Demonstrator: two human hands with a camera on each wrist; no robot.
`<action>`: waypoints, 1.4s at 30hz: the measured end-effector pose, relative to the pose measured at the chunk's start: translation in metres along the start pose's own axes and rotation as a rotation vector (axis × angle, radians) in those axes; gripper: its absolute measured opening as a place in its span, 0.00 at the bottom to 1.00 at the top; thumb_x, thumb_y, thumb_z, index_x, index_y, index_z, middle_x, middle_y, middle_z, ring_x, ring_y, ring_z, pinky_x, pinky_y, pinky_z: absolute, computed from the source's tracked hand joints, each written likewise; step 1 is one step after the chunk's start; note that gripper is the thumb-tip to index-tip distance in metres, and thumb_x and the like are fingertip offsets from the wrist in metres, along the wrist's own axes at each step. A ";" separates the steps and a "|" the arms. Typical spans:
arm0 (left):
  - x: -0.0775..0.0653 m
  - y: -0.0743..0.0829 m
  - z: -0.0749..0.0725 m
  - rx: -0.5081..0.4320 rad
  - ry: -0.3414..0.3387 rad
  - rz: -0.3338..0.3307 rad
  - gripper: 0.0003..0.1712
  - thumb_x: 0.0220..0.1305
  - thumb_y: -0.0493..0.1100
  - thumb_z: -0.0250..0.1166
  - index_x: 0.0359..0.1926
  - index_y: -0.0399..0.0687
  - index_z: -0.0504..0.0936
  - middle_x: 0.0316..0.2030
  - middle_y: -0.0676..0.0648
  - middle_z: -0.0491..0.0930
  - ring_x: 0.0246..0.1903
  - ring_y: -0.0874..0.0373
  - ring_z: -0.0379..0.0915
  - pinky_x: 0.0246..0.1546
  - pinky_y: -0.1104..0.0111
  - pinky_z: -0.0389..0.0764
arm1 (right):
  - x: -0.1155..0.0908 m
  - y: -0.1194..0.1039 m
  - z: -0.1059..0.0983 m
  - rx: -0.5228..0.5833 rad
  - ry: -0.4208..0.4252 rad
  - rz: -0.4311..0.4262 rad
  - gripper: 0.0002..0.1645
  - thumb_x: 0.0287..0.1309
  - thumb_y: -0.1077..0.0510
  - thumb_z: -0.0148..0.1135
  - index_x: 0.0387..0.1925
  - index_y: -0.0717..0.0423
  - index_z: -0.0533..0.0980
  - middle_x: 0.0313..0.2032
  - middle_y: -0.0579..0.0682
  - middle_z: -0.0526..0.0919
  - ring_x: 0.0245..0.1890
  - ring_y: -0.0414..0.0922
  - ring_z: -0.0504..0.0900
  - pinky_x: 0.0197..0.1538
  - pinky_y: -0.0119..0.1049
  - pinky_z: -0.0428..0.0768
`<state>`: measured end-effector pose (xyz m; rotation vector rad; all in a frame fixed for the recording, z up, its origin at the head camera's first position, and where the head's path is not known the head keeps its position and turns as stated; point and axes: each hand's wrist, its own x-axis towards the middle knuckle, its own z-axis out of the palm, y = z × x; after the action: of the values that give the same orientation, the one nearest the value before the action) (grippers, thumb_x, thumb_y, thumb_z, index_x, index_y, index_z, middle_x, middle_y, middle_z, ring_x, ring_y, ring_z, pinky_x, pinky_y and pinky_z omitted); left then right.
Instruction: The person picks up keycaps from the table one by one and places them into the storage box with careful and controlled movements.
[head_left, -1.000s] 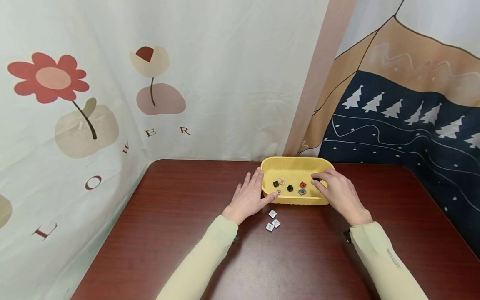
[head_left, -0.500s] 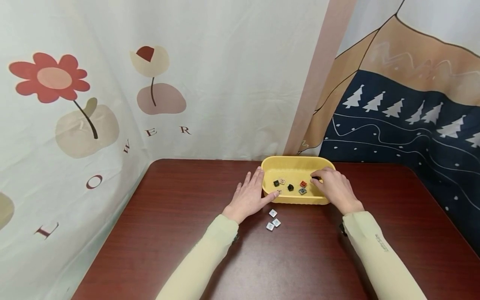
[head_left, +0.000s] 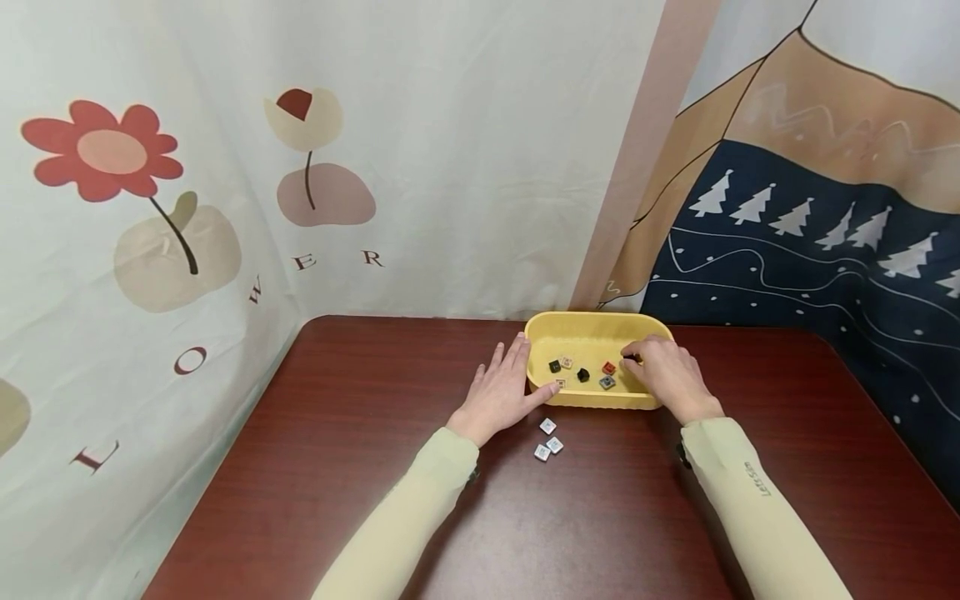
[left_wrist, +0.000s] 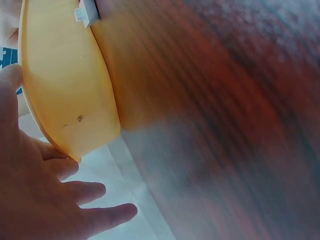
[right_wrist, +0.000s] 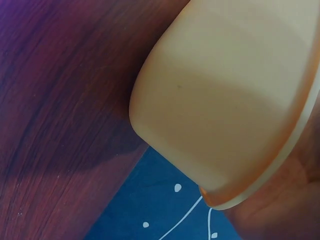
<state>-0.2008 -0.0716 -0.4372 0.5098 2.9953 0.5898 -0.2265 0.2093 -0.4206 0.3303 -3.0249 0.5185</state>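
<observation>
A yellow tray [head_left: 577, 323] stands at the table's back edge with several small keycaps inside: black ones such as the black keycap [head_left: 583, 375], a red keycap [head_left: 608, 367], a grey keycap [head_left: 607, 382] and cream ones. My left hand [head_left: 495, 396] rests against the tray's left end, fingers straight, thumb across the front rim. Over the tray's right end, my right hand [head_left: 671, 375] pinches a dark keycap [head_left: 632, 358] between thumb and fingers; most of that keycap is hidden. The right wrist view shows mainly the tray's outer wall [right_wrist: 215, 100], with the hand partly behind the rim.
Three white keycaps lie on the dark red-brown table [head_left: 390, 417] just in front of the tray, the farthest white keycap [head_left: 548, 426] a little apart from the others. Printed curtains [head_left: 465, 167] hang behind the table and along its left side.
The right forearm and wrist have shifted slightly left while the fingers stay at the same dark keycap. The left hand holds its place on the tray.
</observation>
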 end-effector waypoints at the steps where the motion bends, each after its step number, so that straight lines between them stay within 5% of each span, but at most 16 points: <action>1: 0.000 0.000 0.000 -0.001 0.001 0.000 0.57 0.71 0.75 0.53 0.83 0.44 0.48 0.83 0.47 0.45 0.79 0.38 0.44 0.70 0.36 0.59 | 0.000 0.000 0.000 -0.001 -0.003 -0.001 0.17 0.67 0.55 0.69 0.52 0.60 0.86 0.50 0.63 0.84 0.43 0.58 0.82 0.45 0.59 0.82; 10: -0.001 0.000 0.000 -0.006 0.004 0.003 0.57 0.71 0.74 0.54 0.83 0.43 0.48 0.83 0.47 0.45 0.79 0.38 0.45 0.70 0.36 0.59 | -0.007 0.001 -0.001 0.001 0.028 -0.033 0.21 0.68 0.53 0.68 0.56 0.61 0.84 0.54 0.66 0.82 0.48 0.61 0.83 0.47 0.60 0.82; 19: -0.001 -0.001 0.001 -0.003 0.011 -0.001 0.57 0.70 0.75 0.54 0.83 0.44 0.48 0.82 0.47 0.46 0.79 0.38 0.45 0.70 0.37 0.59 | -0.033 -0.007 0.000 0.006 0.271 -0.158 0.17 0.65 0.54 0.72 0.51 0.58 0.86 0.47 0.58 0.84 0.39 0.57 0.85 0.38 0.56 0.83; 28: 0.000 -0.002 0.002 0.023 0.004 -0.002 0.58 0.70 0.76 0.52 0.83 0.44 0.47 0.83 0.47 0.45 0.79 0.39 0.45 0.70 0.38 0.60 | -0.063 -0.028 0.008 0.028 0.390 -0.318 0.15 0.61 0.55 0.74 0.48 0.56 0.87 0.43 0.52 0.86 0.43 0.53 0.84 0.45 0.54 0.82; 42: -0.001 -0.001 0.002 0.022 -0.004 0.002 0.57 0.71 0.76 0.50 0.83 0.44 0.46 0.83 0.48 0.44 0.79 0.39 0.45 0.71 0.38 0.60 | -0.091 -0.058 0.027 0.009 0.392 -0.578 0.15 0.67 0.47 0.67 0.46 0.52 0.87 0.45 0.48 0.87 0.48 0.51 0.85 0.53 0.53 0.80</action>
<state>-0.2005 -0.0722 -0.4393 0.5144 3.0011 0.5563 -0.1258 0.1648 -0.4349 0.9368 -2.3938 0.4739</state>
